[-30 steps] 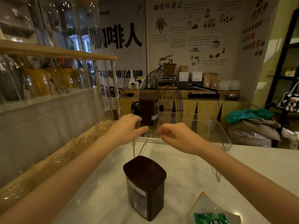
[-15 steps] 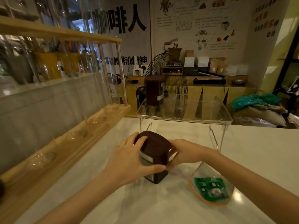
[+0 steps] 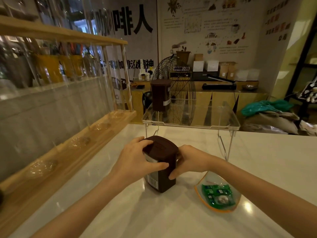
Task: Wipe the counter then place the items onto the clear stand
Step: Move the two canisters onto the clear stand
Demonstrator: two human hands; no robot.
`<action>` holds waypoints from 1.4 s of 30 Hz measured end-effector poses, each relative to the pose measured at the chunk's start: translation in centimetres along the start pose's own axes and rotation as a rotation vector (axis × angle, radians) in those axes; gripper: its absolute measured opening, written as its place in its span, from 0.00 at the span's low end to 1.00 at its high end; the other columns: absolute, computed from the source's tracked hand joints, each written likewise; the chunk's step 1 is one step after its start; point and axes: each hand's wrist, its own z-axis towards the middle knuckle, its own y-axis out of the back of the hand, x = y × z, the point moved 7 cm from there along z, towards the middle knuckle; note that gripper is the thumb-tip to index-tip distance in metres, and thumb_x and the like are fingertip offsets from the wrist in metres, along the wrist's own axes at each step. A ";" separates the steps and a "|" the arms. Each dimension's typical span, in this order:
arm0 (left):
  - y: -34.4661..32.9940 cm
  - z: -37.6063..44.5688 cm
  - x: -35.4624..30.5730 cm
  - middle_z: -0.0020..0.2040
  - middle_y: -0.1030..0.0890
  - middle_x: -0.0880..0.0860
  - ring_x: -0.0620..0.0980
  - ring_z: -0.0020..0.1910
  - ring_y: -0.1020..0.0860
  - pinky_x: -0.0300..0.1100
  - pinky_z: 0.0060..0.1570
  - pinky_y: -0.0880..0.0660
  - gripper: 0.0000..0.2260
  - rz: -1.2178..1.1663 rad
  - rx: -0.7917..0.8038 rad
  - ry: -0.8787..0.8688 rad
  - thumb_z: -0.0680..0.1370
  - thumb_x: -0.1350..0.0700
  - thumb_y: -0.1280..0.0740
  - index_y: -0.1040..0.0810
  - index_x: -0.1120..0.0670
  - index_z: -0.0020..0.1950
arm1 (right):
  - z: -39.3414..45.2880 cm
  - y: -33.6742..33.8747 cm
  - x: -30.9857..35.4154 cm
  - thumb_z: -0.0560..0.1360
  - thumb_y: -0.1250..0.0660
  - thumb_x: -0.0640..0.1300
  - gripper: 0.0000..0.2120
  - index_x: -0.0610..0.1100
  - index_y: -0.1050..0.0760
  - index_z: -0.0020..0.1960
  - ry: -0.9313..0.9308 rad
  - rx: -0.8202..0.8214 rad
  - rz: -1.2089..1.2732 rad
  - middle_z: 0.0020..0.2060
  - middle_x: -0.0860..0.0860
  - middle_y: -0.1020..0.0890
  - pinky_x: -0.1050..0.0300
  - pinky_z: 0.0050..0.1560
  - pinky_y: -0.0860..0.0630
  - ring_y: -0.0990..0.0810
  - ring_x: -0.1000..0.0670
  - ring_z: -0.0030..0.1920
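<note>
The room is dim and warm-toned, with a yellowish cast over everything. The pale worktop (image 3: 257, 152) is glossy and carries a small bright glare spot near the right foreground, plus softer sheen elsewhere. The wooden rack (image 3: 72, 150) and its glass on the left bow and smear toward the frame edge under wide-angle distortion. Background posters (image 3: 214, 23) look soft and slightly grainy. Shadows are faint and diffuse.

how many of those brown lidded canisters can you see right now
2. One brown canister stands on the left end of the clear stand. The other brown canister sits on the counter, gripped by the left hand and right hand.
</note>
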 end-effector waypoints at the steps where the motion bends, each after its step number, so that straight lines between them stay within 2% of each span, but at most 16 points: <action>1: 0.5 0.2 -0.2 0.71 0.33 0.51 0.50 0.68 0.33 0.50 0.66 0.30 0.39 -0.018 -0.002 -0.001 0.59 0.40 0.25 0.31 0.51 0.67 | -0.2 0.4 0.3 0.63 0.23 0.42 0.25 0.46 0.25 0.58 -0.004 -0.012 -0.002 0.41 0.60 0.20 0.70 0.39 0.23 0.21 0.64 0.38; 4: 2.4 1.0 -1.6 0.69 0.31 0.50 0.50 0.66 0.31 0.50 0.64 0.28 0.38 -0.053 -0.043 -0.047 0.57 0.40 0.24 0.28 0.49 0.65 | -1.1 2.4 1.6 0.63 0.23 0.42 0.21 0.48 0.24 0.54 0.000 -0.073 0.030 0.46 0.51 0.16 0.54 0.51 0.21 0.18 0.51 0.48; 8: 5.5 2.2 -4.6 0.63 0.29 0.46 0.47 0.62 0.29 0.44 0.61 0.27 0.34 -0.154 -0.087 -0.161 0.58 0.45 0.23 0.25 0.50 0.62 | -2.5 5.6 3.9 0.64 0.24 0.42 0.18 0.59 0.26 0.46 0.065 -0.143 0.087 0.42 0.59 0.17 0.57 0.51 0.21 0.17 0.53 0.49; 13: 7.7 5.6 -7.4 0.67 0.28 0.48 0.49 0.63 0.26 0.52 0.62 0.27 0.33 -0.280 -0.093 -0.234 0.54 0.41 0.23 0.24 0.44 0.58 | -3.3 10.4 5.2 0.64 0.24 0.43 0.17 0.60 0.26 0.44 0.077 -0.303 0.062 0.41 0.60 0.17 0.64 0.46 0.20 0.17 0.60 0.46; 16: 7.6 8.4 -8.6 0.59 0.21 0.49 0.48 0.57 0.22 0.53 0.59 0.24 0.34 -0.365 -0.045 -0.257 0.53 0.44 0.22 0.24 0.45 0.58 | -3.0 12.9 4.7 0.64 0.23 0.43 0.17 0.54 0.23 0.49 0.044 -0.407 0.023 0.42 0.58 0.17 0.65 0.45 0.20 0.18 0.60 0.44; 18: 7.2 10.3 -9.1 0.57 0.20 0.51 0.49 0.56 0.21 0.53 0.58 0.23 0.37 -0.398 -0.007 -0.257 0.52 0.48 0.21 0.24 0.49 0.59 | -2.2 14.1 3.8 0.63 0.23 0.43 0.21 0.47 0.22 0.55 0.001 -0.457 0.009 0.47 0.52 0.15 0.58 0.50 0.19 0.17 0.54 0.47; 20: 6.3 12.7 -9.5 0.58 0.20 0.54 0.50 0.56 0.21 0.52 0.59 0.24 0.35 -0.460 0.042 -0.248 0.55 0.56 0.20 0.25 0.54 0.61 | -1.2 15.2 2.3 0.63 0.23 0.45 0.22 0.45 0.22 0.56 -0.045 -0.503 0.006 0.48 0.50 0.15 0.53 0.52 0.19 0.17 0.52 0.48; 23: 4.9 14.3 -9.2 0.58 0.20 0.57 0.50 0.54 0.20 0.49 0.59 0.24 0.32 -0.525 0.077 -0.220 0.59 0.66 0.22 0.26 0.57 0.62 | -0.1 15.3 0.7 0.63 0.23 0.46 0.20 0.45 0.21 0.54 -0.091 -0.537 0.004 0.47 0.50 0.14 0.54 0.50 0.19 0.17 0.54 0.45; 26: 3.5 15.9 -8.6 0.57 0.19 0.56 0.50 0.54 0.20 0.48 0.58 0.23 0.30 -0.534 0.080 -0.219 0.61 0.65 0.23 0.25 0.56 0.62 | 0.8 15.6 -0.5 0.65 0.24 0.45 0.20 0.44 0.22 0.55 -0.115 -0.586 -0.003 0.46 0.49 0.15 0.58 0.47 0.21 0.19 0.53 0.44; 30: 2.5 17.3 -7.8 0.56 0.19 0.55 0.48 0.53 0.20 0.42 0.55 0.22 0.28 -0.575 0.075 -0.212 0.63 0.65 0.24 0.25 0.56 0.61 | 1.9 15.8 -1.3 0.65 0.25 0.45 0.22 0.44 0.24 0.57 -0.111 -0.614 0.006 0.50 0.48 0.16 0.55 0.51 0.21 0.18 0.50 0.48; 32: 2.2 17.6 -7.3 0.56 0.20 0.55 0.49 0.54 0.21 0.41 0.54 0.23 0.27 -0.573 0.063 -0.211 0.64 0.64 0.25 0.26 0.56 0.62 | 2.3 15.8 -1.6 0.65 0.25 0.46 0.22 0.45 0.24 0.58 -0.111 -0.621 -0.003 0.51 0.47 0.16 0.52 0.53 0.20 0.18 0.49 0.50; 36: 2.0 18.0 -7.0 0.61 0.21 0.57 0.51 0.58 0.22 0.49 0.60 0.24 0.25 -0.472 0.021 -0.244 0.67 0.60 0.26 0.26 0.55 0.63 | 2.8 15.8 -2.2 0.65 0.25 0.48 0.23 0.44 0.25 0.58 -0.129 -0.690 -0.006 0.50 0.48 0.17 0.51 0.51 0.19 0.18 0.49 0.49; 38: 2.2 17.9 -7.4 0.63 0.23 0.57 0.52 0.62 0.25 0.52 0.64 0.27 0.23 -0.345 -0.061 -0.275 0.68 0.58 0.27 0.25 0.53 0.63 | 2.9 15.9 -2.5 0.64 0.24 0.49 0.25 0.44 0.27 0.58 -0.153 -0.749 -0.003 0.49 0.49 0.18 0.55 0.47 0.19 0.19 0.50 0.48; 40: 2.4 17.5 -7.8 0.67 0.26 0.57 0.53 0.67 0.29 0.50 0.68 0.32 0.21 -0.223 -0.168 -0.301 0.70 0.58 0.29 0.25 0.53 0.63 | 3.0 15.8 -2.7 0.64 0.24 0.50 0.26 0.44 0.29 0.57 -0.172 -0.789 0.021 0.47 0.51 0.20 0.59 0.42 0.22 0.21 0.51 0.46; 42: 2.4 17.2 -8.2 0.67 0.26 0.55 0.51 0.67 0.30 0.46 0.69 0.34 0.20 -0.143 -0.268 -0.337 0.71 0.57 0.30 0.25 0.53 0.63 | 3.2 15.8 -2.8 0.65 0.24 0.49 0.26 0.44 0.31 0.57 -0.174 -0.812 0.062 0.48 0.50 0.21 0.61 0.41 0.24 0.21 0.51 0.45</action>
